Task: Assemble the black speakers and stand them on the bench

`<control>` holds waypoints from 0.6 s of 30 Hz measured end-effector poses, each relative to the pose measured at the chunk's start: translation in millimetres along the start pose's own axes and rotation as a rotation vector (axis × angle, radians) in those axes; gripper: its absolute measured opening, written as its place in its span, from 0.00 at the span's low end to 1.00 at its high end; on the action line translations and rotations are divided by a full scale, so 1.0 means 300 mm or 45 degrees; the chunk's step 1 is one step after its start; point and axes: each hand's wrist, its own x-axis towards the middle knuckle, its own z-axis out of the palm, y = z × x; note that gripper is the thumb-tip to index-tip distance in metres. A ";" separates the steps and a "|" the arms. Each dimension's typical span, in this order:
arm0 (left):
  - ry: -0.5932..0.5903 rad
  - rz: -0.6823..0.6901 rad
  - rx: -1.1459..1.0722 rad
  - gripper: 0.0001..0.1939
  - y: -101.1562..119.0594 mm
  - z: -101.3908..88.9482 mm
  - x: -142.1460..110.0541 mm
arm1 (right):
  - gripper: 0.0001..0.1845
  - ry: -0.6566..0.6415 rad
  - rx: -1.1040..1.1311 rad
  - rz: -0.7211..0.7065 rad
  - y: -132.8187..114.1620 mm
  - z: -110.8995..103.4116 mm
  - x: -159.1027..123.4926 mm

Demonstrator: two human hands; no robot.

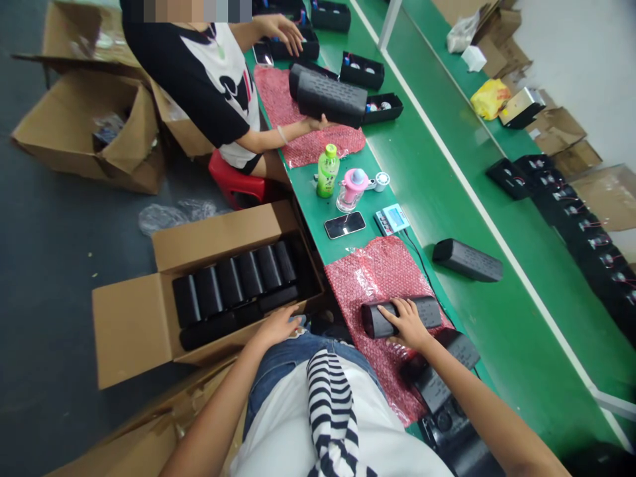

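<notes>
My right hand [410, 326] lies over a black speaker case [428, 310] with a patterned grille, its fingers spread across the top and curved round the sides. The case lies on its side on pink bubble wrap [348, 285] at the table's edge. Low by my lap, my left hand [279, 326] is empty, its fingers loosely stretched out next to the rim of an open carton [218, 238]. Several black cases [228, 281] stand in rows inside that carton. Partly behind my right forearm, more black cases [450, 358] sit on the table.
Across the green table [422, 179] are a phone [344, 226], a small meter with a screen [392, 218], a green bottle [327, 172], a pink-lidded cup [352, 192] and another black case [467, 260]. A co-worker [199, 86] sits at the far left, handling a large case [330, 96].
</notes>
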 end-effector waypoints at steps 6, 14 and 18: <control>0.011 0.005 0.001 0.31 0.001 0.004 -0.001 | 0.50 0.021 -0.007 -0.013 0.003 0.014 -0.004; 0.021 -0.013 0.001 0.29 0.038 -0.008 -0.014 | 0.48 0.084 0.064 -0.051 -0.001 0.036 -0.003; 0.034 0.008 -0.011 0.27 0.081 -0.022 -0.043 | 0.48 0.284 0.199 -0.044 0.001 0.051 -0.002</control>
